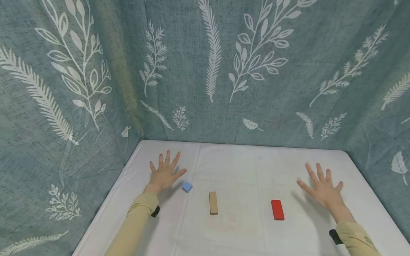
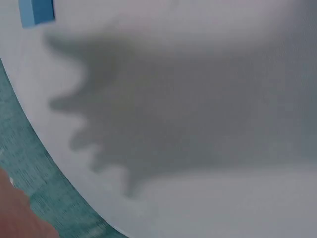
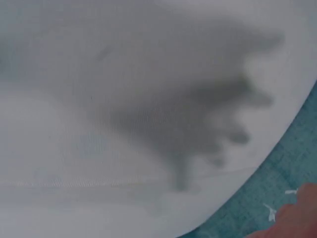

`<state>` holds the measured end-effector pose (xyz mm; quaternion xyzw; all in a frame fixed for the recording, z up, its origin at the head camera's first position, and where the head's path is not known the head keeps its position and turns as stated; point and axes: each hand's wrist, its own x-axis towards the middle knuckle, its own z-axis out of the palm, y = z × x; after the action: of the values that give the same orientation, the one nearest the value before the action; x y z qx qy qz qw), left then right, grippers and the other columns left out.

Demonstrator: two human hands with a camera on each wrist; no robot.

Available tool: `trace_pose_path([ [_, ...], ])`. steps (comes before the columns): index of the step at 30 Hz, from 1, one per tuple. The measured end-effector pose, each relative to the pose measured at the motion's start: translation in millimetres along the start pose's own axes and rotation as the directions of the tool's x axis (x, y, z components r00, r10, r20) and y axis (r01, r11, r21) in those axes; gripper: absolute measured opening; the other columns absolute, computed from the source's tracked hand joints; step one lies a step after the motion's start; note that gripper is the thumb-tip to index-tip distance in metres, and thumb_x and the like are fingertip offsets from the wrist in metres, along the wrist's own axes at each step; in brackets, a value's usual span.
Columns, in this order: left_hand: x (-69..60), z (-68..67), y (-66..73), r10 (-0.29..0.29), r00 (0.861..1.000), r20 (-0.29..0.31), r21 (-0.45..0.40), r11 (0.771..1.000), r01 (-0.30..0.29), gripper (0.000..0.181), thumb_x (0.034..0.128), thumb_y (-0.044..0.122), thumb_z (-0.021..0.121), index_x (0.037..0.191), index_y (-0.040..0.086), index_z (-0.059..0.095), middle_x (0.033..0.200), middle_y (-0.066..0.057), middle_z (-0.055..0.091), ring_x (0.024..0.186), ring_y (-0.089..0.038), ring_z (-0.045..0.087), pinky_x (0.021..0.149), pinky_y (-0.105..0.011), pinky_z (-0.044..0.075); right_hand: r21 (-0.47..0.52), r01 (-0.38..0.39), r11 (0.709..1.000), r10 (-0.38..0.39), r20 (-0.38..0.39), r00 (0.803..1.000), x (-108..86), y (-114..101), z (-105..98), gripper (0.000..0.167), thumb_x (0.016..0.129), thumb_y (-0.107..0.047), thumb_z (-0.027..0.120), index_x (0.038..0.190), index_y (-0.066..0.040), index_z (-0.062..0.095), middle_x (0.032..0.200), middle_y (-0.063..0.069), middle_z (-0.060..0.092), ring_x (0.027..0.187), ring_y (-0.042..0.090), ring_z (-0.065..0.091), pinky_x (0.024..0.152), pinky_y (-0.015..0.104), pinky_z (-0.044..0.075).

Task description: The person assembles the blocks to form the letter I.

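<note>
Blue block [image 1: 187, 187] just beside your left hand [image 1: 163, 174], near its thumb; red block [image 1: 277, 209] left of your right hand [image 1: 325, 191], tan block [image 1: 213, 203] between blocks, on worktop [image 1: 243, 170]. Both hands spread wide.

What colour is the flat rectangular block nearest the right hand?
Red. The flat red rectangular block shows best in the head view.
</note>
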<state>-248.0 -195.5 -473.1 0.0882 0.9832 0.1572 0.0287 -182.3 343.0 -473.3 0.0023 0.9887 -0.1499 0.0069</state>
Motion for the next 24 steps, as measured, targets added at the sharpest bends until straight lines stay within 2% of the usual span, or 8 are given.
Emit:
trace_pose_path([
  [12,2.0,2.8,18.8,0.061,0.998,-0.002,0.014,0.998,-0.061,0.078,0.0927,0.062,0.040,0.154,0.028,0.005,0.160,-0.016,-0.003,0.145,-0.044,-0.005,0.110,-0.075,-0.003,0.030,0.039,0.999,-0.040,0.028,0.999,-1.5,-10.8,4.2,0.089,0.090,-0.061,0.047,0.154,-0.023,-0.001,0.156,0.028,0.001,0.137,0.060,0.001,0.093,0.087,-0.002],
  [24,-2.2,2.9,35.0,0.131,0.991,0.010,-0.053,0.990,-0.130,0.080,0.0924,0.061,0.042,0.154,0.027,0.004,0.160,-0.012,-0.005,0.146,-0.040,-0.005,0.111,-0.071,-0.008,0.068,0.081,0.994,-0.084,0.042,0.996,-7.5,-19.5,10.7,0.090,0.088,-0.058,0.053,0.154,-0.024,0.003,0.156,0.027,0.007,0.137,0.059,0.007,0.095,0.086,0.003],
])
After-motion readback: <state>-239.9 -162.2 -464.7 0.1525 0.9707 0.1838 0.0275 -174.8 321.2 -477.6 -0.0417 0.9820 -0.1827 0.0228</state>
